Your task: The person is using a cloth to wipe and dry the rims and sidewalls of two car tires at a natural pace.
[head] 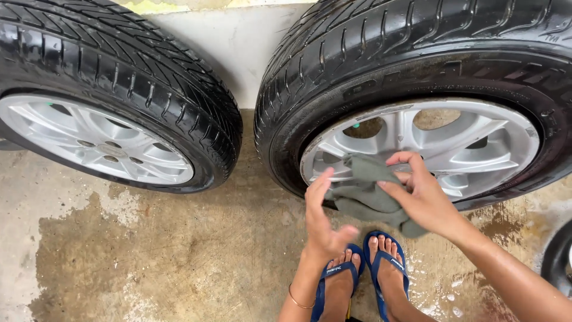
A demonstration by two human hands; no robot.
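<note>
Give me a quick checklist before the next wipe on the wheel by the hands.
1. Cloth held: ok, right hand grips it.
2. Left hand ready: ok, open, fingertips at the cloth's edge.
3. Cloth near rim: ok, just in front of it.
4. Tyre steady: ok, leaning on the wall.
5. Footing: not ok, floor wet, only sandals.
6. Rim clean: cannot tell.
</note>
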